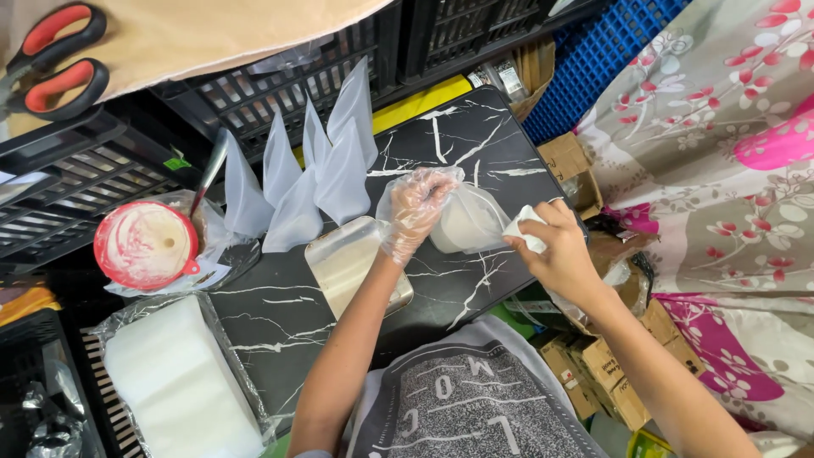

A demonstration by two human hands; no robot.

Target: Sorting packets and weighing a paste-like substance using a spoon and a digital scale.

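Nearest, a grey printed shirt [466, 407] fills the bottom edge, with cardboard boxes [598, 369] stacked to its right. The black marble-patterned table [271, 318] carries a wrapped white block [174, 386] at its near left corner and a flat metal tray [348, 263] in the middle. Above the tray, the left hand [415, 208], in a thin clear glove, has its grip closed on a filled plastic bag [466, 222]; the bare right hand [555, 246] pinches the bag's twisted end just beside it. Farther back stand five cone-shaped bags [309, 174] and a red funnel [146, 244]. Beyond lie black crates [254, 93], a blue crate [593, 59], red-handled scissors [59, 64] and a flowered cloth [721, 153].
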